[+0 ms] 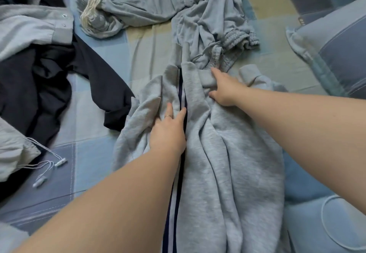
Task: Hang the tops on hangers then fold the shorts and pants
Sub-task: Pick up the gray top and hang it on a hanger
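Observation:
Grey sweatpants [223, 163] with two dark side stripes lie lengthwise on the bed, bunched and wrinkled, cuffs pointing away from me. My left hand [168, 130] rests on the fabric beside the stripes, fingers straight, a ring on one finger. My right hand [223, 88] lies near the cuffs, its fingers curled round a ribbed fold of the pants. More grey pants [213, 25] with a drawstring lie crumpled beyond the cuffs.
A dark garment [59, 86] and a light grey jacket [29, 29] with cords lie at the left. Another grey piece with a cream drawstring [122, 5] sits at the top. A blue pillow [332, 55] is at the right on the checked bedsheet [146, 51].

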### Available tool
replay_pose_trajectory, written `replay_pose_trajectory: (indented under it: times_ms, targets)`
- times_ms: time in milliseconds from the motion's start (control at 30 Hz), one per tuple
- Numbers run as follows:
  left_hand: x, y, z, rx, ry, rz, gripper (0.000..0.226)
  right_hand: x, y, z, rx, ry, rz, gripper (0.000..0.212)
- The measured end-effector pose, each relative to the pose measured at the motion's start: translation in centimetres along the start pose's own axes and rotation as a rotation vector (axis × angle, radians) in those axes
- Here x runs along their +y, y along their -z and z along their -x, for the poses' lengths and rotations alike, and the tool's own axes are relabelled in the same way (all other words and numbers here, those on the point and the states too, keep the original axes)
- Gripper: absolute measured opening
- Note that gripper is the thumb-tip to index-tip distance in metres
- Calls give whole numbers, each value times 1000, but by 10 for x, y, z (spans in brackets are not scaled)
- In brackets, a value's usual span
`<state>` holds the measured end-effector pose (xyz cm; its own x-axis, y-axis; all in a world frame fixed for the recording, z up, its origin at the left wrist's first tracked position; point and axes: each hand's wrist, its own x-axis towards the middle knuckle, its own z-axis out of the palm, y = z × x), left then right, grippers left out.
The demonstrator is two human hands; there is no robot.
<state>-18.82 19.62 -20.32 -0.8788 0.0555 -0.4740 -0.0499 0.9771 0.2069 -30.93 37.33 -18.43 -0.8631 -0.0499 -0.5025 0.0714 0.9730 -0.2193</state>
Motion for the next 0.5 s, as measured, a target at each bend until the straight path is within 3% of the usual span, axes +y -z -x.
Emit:
replay_pose_trajectory:
  times_ms: [133,267,400,500]
  targets:
    - [1,-11,-3,37,-4,-2,82,1,-12,-7,93,-96,87,46]
    - [-3,-1,-5,-15,-31,17,81,-1,1,24,173,28,11,16]
    - [-5,10,8,-59,-86,138,78,-4,24,95,227,249,-9,25]
    - [-3,13,47,-40,-86,342,61,-9,36,151,275,404,8,31]
